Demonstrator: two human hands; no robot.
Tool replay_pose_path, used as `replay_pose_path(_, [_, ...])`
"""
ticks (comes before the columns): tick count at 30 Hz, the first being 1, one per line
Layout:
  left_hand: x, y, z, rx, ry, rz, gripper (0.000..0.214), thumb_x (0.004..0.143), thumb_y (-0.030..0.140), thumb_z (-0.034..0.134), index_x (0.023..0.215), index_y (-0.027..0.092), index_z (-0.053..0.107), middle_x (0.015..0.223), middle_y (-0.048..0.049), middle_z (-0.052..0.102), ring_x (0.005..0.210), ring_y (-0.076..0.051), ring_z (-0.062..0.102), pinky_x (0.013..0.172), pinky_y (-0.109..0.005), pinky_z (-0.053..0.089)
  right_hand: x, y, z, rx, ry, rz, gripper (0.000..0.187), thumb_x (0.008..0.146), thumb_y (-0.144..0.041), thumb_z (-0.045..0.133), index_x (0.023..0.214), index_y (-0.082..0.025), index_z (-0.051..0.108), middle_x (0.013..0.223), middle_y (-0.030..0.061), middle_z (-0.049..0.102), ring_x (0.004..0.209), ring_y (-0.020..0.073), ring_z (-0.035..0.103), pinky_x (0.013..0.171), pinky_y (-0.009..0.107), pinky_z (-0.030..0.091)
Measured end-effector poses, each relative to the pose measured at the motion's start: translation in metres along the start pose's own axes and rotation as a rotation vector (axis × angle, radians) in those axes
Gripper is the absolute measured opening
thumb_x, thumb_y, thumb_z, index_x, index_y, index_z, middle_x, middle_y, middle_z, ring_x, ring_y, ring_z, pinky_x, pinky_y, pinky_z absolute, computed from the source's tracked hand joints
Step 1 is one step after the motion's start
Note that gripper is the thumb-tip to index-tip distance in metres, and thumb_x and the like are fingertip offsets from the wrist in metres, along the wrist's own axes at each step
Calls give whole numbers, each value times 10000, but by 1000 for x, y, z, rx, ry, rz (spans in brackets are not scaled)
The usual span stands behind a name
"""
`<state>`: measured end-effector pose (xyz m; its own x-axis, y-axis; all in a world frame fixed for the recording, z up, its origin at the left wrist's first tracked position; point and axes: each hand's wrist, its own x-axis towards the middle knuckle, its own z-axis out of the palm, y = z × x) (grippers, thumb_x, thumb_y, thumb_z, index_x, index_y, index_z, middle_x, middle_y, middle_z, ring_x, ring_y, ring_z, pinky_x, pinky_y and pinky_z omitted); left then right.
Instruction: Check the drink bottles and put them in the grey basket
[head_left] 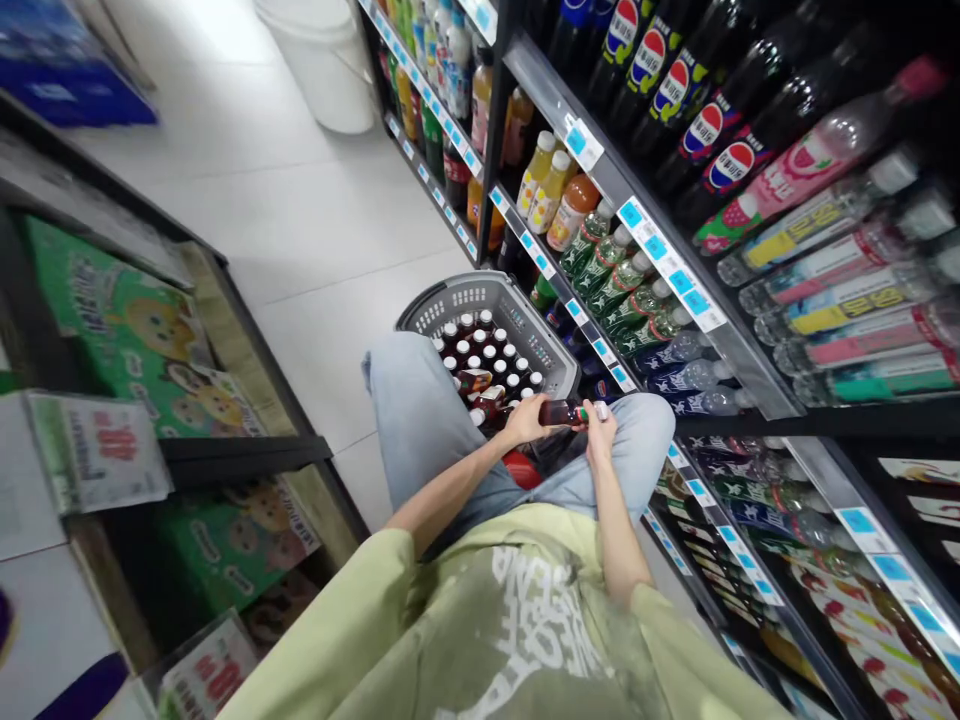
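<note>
Between my knees I hold a dark bottle (556, 413) with a white cap, lying sideways. My left hand (526, 420) is wrapped round its lower end. At the cap end, my right hand (600, 432) grips the neck. Just beyond my hands a grey shopping basket (541, 340) stands on the floor, holding several dark white-capped bottles (489, 352) packed upright. A couple of bottles (474, 380) with orange-red labels lie tilted on top near my left knee. Something red (521, 468) shows below my hands; I cannot tell what it is.
Drink shelves (667, 265) rise close on my right, with cola bottles (705, 130) above and green bottles (607, 270) lower down. A display rack (247, 450) with green cartons (127, 310) stands on my left. A white bucket (326, 70) sits on the tiled floor (300, 220) ahead.
</note>
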<state>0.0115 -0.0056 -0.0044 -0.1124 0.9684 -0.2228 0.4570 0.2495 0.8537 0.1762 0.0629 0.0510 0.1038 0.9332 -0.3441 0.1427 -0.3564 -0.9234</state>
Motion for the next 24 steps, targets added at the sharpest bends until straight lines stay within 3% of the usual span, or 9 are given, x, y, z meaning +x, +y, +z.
replay_pose_path(5, [3, 3, 2, 44, 108, -1, 522, 922, 237, 717, 1431, 172, 626, 1479, -176, 634, 1386, -328, 596, 1137, -448, 546, 5, 5, -1, 19, 116, -19, 481, 670, -479, 880, 906, -254, 526, 634, -115, 599, 472, 119, 581, 563, 293, 638])
replay_pose_path(10, [-13, -2, 13, 389, -175, 29, 477, 903, 249, 749, 1370, 166, 696, 1402, -234, 676, 1367, -415, 573, 1127, -533, 498, 11, 8, 0, -63, 75, 15, 448, 722, -458, 864, 947, -253, 535, 731, -50, 719, 636, 182, 754, 664, 309, 670])
replay_pose_path(14, [-21, -10, 18, 452, -271, 46, 452, 812, 116, 781, 1262, 151, 764, 1310, -269, 724, 1368, -462, 570, 1150, -576, 426, 14, 8, 7, -453, -61, -82, 395, 778, -522, 841, 937, -233, 624, 791, 26, 770, 730, 233, 782, 697, 322, 636])
replay_pose_path(18, [-17, -14, 14, 410, -284, 58, 371, 811, 153, 820, 1180, 147, 791, 1254, -272, 747, 1311, -454, 617, 1091, -538, 460, 14, 6, 26, -949, -155, -280, 323, 866, -521, 820, 872, -232, 677, 948, 122, 828, 964, 296, 794, 880, 339, 576])
replay_pose_path(24, [-14, -12, 12, 490, -300, 74, 321, 846, 150, 790, 1166, 153, 817, 1218, -260, 772, 1260, -423, 659, 1045, -507, 509, 6, 13, 58, -1288, -283, -306, 354, 995, -536, 767, 1157, -222, 787, 1169, 167, 837, 1089, 319, 786, 890, 337, 526])
